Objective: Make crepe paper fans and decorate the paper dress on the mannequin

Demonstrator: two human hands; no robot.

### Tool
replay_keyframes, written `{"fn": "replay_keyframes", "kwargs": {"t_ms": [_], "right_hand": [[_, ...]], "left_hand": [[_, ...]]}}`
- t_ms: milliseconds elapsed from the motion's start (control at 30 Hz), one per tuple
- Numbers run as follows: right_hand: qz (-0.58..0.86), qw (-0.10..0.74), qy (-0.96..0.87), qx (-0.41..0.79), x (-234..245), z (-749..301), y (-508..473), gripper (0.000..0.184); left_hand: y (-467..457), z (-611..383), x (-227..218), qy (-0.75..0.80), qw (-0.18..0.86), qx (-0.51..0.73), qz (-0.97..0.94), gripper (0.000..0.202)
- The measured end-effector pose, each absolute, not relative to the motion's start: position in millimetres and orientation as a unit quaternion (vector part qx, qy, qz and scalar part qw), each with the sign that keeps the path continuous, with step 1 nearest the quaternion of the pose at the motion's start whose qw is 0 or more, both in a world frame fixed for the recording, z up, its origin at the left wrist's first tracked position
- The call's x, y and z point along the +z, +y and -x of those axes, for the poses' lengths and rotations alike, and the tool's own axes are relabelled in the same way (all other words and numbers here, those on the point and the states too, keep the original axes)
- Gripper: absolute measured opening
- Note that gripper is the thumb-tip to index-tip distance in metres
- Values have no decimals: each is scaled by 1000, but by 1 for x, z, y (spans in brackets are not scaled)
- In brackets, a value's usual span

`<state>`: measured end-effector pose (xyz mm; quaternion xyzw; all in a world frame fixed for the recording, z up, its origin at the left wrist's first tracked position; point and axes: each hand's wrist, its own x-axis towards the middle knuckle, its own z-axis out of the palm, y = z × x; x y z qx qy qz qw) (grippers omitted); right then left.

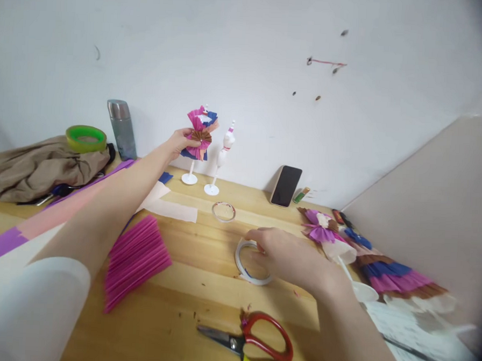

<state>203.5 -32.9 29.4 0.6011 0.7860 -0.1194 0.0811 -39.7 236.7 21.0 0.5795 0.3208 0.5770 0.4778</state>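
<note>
My left hand (181, 143) reaches to the back of the wooden table (186, 307) and grips the paper dress on a small white mannequin stand (198, 138); the dress is pink, blue and brown pleated paper. A second, bare white mannequin (223, 157) stands just to its right. My right hand (288, 254) rests on the table with its fingers curled on a white tape ring (249, 263).
Pink pleated paper (135, 258) lies at left, red and yellow scissors (257, 340) at the front. A smaller tape ring (224, 211), a phone (286, 185) against the wall, a steel flask (121, 128), a green tape roll (86, 138) on brown cloth, and more paper-dressed mannequins (366, 262) lie at right.
</note>
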Motion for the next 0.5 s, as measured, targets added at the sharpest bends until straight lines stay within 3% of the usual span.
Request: {"fn": "replay_keyframes", "kwargs": {"t_ms": [300,500], "right_hand": [[-599,73,784,-150,21,-206,-26,21],[-597,77,785,-147,20,-205,-25,21]], "left_hand": [[288,30,-22,268,486,591,-585,44],[293,28,-25,244,490,608,-576,85]]}}
